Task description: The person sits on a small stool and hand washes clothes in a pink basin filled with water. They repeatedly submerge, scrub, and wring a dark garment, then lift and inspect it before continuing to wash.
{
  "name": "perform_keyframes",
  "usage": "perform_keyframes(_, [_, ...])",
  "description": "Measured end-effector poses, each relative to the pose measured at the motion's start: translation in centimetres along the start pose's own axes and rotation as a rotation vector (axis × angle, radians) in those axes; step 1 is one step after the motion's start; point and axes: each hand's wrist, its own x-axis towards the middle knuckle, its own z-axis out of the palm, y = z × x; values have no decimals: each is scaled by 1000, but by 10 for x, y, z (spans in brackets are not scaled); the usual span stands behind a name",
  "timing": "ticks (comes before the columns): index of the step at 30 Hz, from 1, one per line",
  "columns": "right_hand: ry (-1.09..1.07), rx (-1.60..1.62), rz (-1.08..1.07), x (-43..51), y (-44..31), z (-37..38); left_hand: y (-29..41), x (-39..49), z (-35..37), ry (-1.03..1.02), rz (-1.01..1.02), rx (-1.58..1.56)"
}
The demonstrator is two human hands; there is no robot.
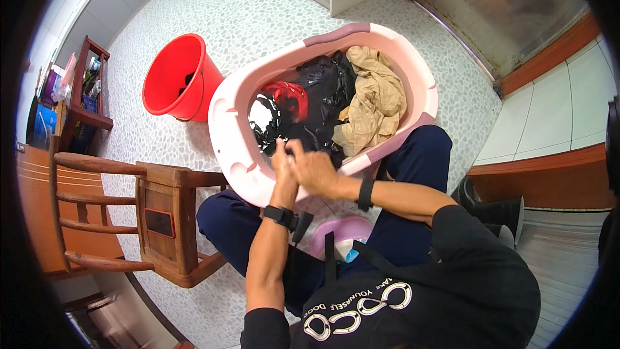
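Note:
My left hand (282, 164) and my right hand (315, 171) meet above the near rim of a pale pink plastic tub (225, 140), with some fingers overlapping. The picture does not show whether anything is between them. In the tub, wet black cloth (317, 82) fills the middle, partly in dark water. A red piece of cloth (295, 99) lies at its left, and a bunched tan garment (375, 102) rests at the right end. Bright glare (261, 114) shows on the water. Bands are on both wrists.
A red bucket (169, 77) with something dark inside stands left of the tub. Nearer, a wooden chair (167, 179) bears a phone (160, 223). A pink basin (344, 228) sits between my legs, and black boots (494, 208) stand at the right. A shelf (87, 111) holds bottles.

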Motion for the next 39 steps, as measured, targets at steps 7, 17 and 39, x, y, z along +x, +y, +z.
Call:
perform_keyframes(7, [161, -69, 210, 20, 18, -6, -39, -16, 14, -290, -40, -367])
perform_keyframes(17, [-39, -42, 156, 9, -3, -17, -29, -6, 6, -222, -226, -467])
perform_keyframes(39, [-179, 63, 5, -8, -2, 1, -5, -13, -5, -39, 36, -218])
